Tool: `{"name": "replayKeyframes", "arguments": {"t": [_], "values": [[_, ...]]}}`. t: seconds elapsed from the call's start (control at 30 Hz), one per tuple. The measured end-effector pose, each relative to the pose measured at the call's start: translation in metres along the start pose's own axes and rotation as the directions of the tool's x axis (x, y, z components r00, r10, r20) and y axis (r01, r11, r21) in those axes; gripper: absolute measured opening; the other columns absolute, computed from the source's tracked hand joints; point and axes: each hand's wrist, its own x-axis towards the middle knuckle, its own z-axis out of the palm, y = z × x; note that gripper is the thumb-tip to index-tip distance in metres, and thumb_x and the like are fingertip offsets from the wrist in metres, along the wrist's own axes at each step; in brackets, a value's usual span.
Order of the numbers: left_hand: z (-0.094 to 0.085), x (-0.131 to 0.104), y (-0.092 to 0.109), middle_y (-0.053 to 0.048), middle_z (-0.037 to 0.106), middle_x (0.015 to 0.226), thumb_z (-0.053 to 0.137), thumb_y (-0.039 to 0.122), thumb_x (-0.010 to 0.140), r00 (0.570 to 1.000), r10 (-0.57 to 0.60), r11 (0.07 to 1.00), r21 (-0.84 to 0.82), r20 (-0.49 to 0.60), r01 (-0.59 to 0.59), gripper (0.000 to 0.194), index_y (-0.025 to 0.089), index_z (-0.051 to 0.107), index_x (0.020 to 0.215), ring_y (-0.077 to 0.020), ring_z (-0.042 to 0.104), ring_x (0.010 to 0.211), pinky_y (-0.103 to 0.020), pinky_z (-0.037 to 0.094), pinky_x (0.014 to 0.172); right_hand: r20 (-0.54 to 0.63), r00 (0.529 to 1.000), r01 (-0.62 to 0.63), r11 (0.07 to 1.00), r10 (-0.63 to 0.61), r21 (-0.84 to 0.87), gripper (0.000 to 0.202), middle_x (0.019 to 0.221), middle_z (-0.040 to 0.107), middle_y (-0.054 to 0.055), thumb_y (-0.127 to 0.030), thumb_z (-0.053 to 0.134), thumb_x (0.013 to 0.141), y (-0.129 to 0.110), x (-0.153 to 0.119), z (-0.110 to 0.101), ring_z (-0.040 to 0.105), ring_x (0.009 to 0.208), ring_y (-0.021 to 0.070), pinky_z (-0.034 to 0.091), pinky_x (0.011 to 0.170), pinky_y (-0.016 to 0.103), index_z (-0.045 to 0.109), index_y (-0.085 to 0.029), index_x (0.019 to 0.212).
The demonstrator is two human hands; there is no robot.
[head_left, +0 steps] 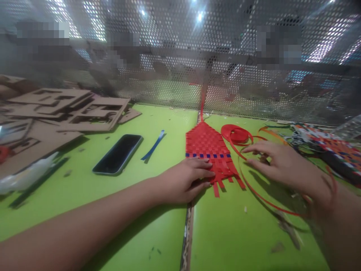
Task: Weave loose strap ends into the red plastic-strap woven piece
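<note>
Woven red piece (207,137): flat in the middle of my view, over the seam, its loose ends towards me and a row of blue squares across it.
Green table (231,233): bare at my near side, split by a seam (186,241) running away from me.
Loose red strip (270,206): I follow its curve under the right arm and up past the right fingers.
Left hand (190,178): palm down on the near part of the weave, fingers slightly spread, pressing rather than gripping.
Right hand (245,155): raised just right of the weave, thumb and forefinger apart by the strip; I cannot tell whether they touch it.
Plastic bag (31,173): crumpled, far to my left.
Phone (118,154): dark screen up, left of the weave.
Blue strip (153,146): lying between phone and weave.
Red roll (225,132): coiled on its side, just beyond the right fingertips.
Multicoloured weave (324,139): beyond the right wrist.
Cardboard sheets (46,141): stacked at left, with cut-outs.
Mesh panel (169,75): standing across the far edge.
</note>
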Motion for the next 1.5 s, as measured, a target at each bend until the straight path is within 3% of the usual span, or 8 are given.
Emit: {"name": "replayKeyframes", "arguments": {"t": [0.1, 0.27, 0.47, 0.67, 0.83, 1.1, 1.3, 1.5], "values": [[0.001, 0.001, 0.001, -0.017, 0.069, 0.149, 0.055, 0.036, 0.11, 1.0, -0.025, 1.0, 0.017, 0.001, 0.025, 0.042, 0.014, 0.072, 0.141, -0.0318, 0.062, 0.142, -0.052, 0.05, 0.122, 0.145, 0.987, 0.039, 0.986, -0.063, 0.161, 0.033, 0.12, 0.081, 0.01, -0.046, 0.068, 0.096, -0.027, 0.0, 0.004, 0.076, 0.098, 0.0287, 0.06, 0.082, 0.04, 0.078, -0.026, 0.121], [0.004, 0.003, 0.001, -0.019, 0.072, 0.144, 0.054, 0.034, 0.109, 0.999, -0.014, 0.999, 0.041, -0.052, 0.017, 0.042, 0.008, 0.073, 0.136, -0.0322, 0.067, 0.136, -0.051, 0.053, 0.118, 0.291, 0.954, 0.002, 0.977, -0.066, 0.215, 0.033, 0.115, 0.081, 0.007, -0.044, 0.077, 0.089, -0.034, 0.002, 0.012, 0.075, 0.097, 0.0272, 0.057, 0.081, 0.038, 0.076, -0.028, 0.118], [-0.001, 0.002, 0.005, -0.018, 0.07, 0.147, 0.054, 0.037, 0.109, 0.996, -0.057, 0.998, -0.003, -0.071, 0.057, 0.043, 0.01, 0.074, 0.137, -0.0309, 0.065, 0.139, -0.047, 0.051, 0.121, 0.225, 0.962, 0.101, 0.966, -0.156, 0.24, 0.017, 0.108, 0.079, 0.006, -0.042, 0.072, 0.097, -0.032, 0.007, 0.021, 0.072, 0.095, 0.0252, 0.054, 0.084, 0.037, 0.077, -0.027, 0.105], [-0.01, 0.002, 0.002, -0.012, 0.076, 0.14, 0.045, 0.036, 0.112, 0.952, -0.224, 0.975, -0.059, -0.21, 0.216, 0.042, 0.016, 0.078, 0.128, -0.0282, 0.065, 0.14, -0.048, 0.049, 0.124, 0.228, 0.954, 0.142, 0.962, -0.196, 0.233, 0.016, 0.108, 0.074, 0.007, -0.038, 0.064, 0.103, -0.043, 0.01, 0.031, 0.068, 0.101, 0.0264, 0.053, 0.09, 0.041, 0.074, -0.026, 0.102], [-0.012, 0.003, -0.005, -0.014, 0.068, 0.151, 0.049, 0.034, 0.108, 0.925, -0.352, 0.935, -0.02, -0.14, 0.353, 0.041, 0.015, 0.076, 0.133, -0.0304, 0.056, 0.15, -0.053, 0.044, 0.128, 0.187, 0.959, 0.166, 0.959, -0.211, 0.23, 0.015, 0.126, 0.073, 0.011, -0.037, 0.065, 0.102, -0.047, 0.009, 0.031, 0.068, 0.117, 0.0296, 0.052, 0.102, 0.047, 0.074, -0.026, 0.101], [-0.02, -0.001, -0.015, -0.013, 0.068, 0.151, 0.052, 0.027, 0.107, 0.97, -0.235, 0.972, 0.009, -0.055, 0.236, 0.035, 0.019, 0.073, 0.135, -0.0301, 0.059, 0.148, -0.051, 0.045, 0.127, 0.098, 0.956, 0.256, 0.949, -0.277, 0.183, 0.009, 0.135, 0.076, 0.013, -0.016, 0.064, 0.092, -0.058, 0.008, 0.042, 0.064, 0.136, 0.0347, 0.047, 0.117, 0.056, 0.064, -0.025, 0.092], [-0.019, -0.001, -0.016, -0.012, 0.074, 0.142, 0.052, 0.024, 0.107, 0.981, -0.184, 0.981, 0.049, -0.065, 0.188, 0.031, 0.02, 0.075, 0.127, -0.0299, 0.062, 0.144, -0.051, 0.048, 0.124, 0.132, 0.95, 0.257, 0.947, -0.284, 0.192, 0.005, 0.127, 0.079, 0.01, -0.026, 0.064, 0.098, -0.06, 0.007, 0.041, 0.067, 0.131, 0.035, 0.031, 0.127, 0.068, 0.064, -0.026, 0.094], [-0.019, -0.001, -0.015, -0.011, 0.075, 0.14, 0.052, 0.025, 0.106, 0.979, -0.195, 0.979, 0.055, -0.057, 0.198, 0.03, 0.022, 0.075, 0.124, -0.0294, 0.063, 0.143, -0.049, 0.049, 0.123, 0.14, 0.951, 0.249, 0.951, -0.276, 0.184, 0.006, 0.121, 0.08, 0.008, -0.024, 0.062, 0.098, -0.062, 0.007, 0.039, 0.069, 0.129, 0.034, 0.035, 0.125, 0.063, 0.067, -0.027, 0.096]]}}
